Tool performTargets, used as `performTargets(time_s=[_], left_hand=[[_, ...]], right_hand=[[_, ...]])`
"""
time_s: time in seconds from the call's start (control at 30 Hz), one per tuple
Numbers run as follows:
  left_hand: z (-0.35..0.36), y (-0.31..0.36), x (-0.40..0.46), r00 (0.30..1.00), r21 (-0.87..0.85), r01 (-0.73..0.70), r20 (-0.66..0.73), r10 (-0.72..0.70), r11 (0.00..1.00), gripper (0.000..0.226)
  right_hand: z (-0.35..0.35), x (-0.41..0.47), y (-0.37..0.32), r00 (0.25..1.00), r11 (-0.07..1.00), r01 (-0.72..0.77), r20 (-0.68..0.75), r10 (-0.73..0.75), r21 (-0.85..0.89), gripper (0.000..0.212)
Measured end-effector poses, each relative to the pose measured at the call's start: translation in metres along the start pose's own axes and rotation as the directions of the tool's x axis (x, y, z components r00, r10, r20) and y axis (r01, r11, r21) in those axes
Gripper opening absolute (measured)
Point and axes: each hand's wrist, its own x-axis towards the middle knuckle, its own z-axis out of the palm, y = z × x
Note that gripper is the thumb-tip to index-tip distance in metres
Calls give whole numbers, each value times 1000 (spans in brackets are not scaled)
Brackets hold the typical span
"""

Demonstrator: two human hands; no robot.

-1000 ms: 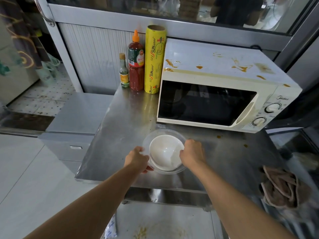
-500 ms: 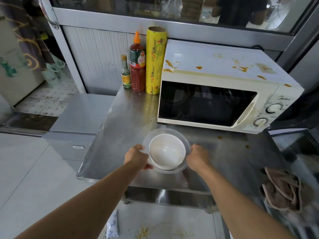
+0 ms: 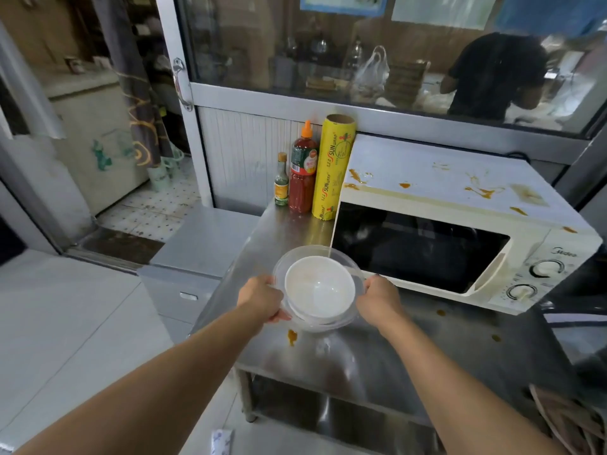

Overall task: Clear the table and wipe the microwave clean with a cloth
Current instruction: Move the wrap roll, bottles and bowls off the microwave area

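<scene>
A white bowl sits inside a clear plastic bowl; both are raised above the steel table. My left hand grips the clear bowl's left rim and my right hand grips its right rim. Behind them stands a cream microwave with orange sauce stains on its top. A brownish cloth lies at the table's right front corner.
A small green bottle, a red sauce bottle and a yellow cling-wrap roll stand at the table's back left. Orange drips mark the tabletop. A lower steel cabinet is to the left. A person stands behind the glass window.
Both hands have lifted the stacked bowls off the table. My right hand moved from the inner bowl's edge to the clear bowl's right rim. An orange drip where the bowls stood is uncovered.
</scene>
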Motion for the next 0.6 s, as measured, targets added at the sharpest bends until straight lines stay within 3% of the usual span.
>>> performTargets(time_s=[0.07,0.1,0.17,0.27,0.6], left_hand=[[-12,7,-3,1000,4,-3,-21,3,1000,27],[-18,10,-4,999,6,-12,-31,12,1000,25],[-30,17,-2,998,2,-25,-50,25,1000,24],[-46,27,8,998,3,-25,-64,25,1000,22],[-84,66,89,997,85,-31,-67,37,996,18]], right_hand=[[-1,1,-13,1000,1000,22,-6,-22,10,26],[-1,1,-20,999,999,33,1,-33,15,26],[-2,3,-34,999,999,48,4,-48,3,6],[1,11,-55,998,998,63,7,-63,-15,19],[26,73,-112,999,998,46,-7,-46,37,27]])
